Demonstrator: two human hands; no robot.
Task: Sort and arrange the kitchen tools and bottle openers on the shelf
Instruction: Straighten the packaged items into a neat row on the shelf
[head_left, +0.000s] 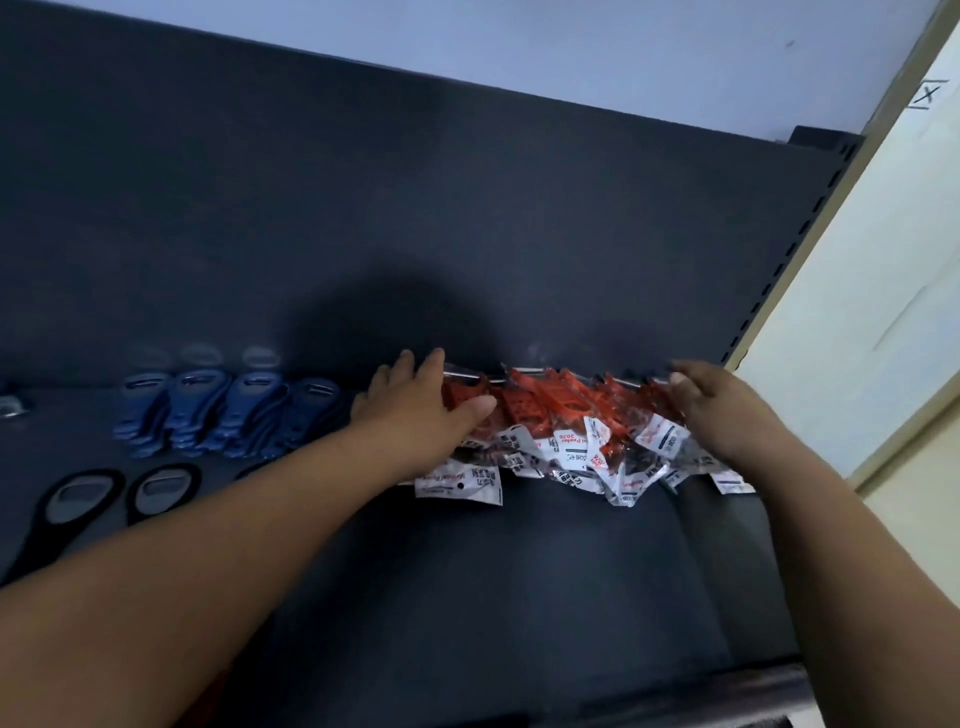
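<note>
A row of red peelers in clear packets with white labels (566, 426) lies along the back of the dark shelf (519, 571). My left hand (415, 405) rests flat on the row's left end, fingers straight and thumb out across the packets. My right hand (711, 405) is at the right end, fingers curled down onto the packets there; whether it grips one is unclear. Left of my left hand stand several blue bottle openers (218, 410) in a tight row. In front of those lie black and grey bottle openers (119, 493).
The shelf's dark back panel (363, 208) rises behind the goods. A slotted upright (789, 249) and a cream wall panel (872, 286) close off the right side. A grey metal item (10, 405) shows at the far left edge.
</note>
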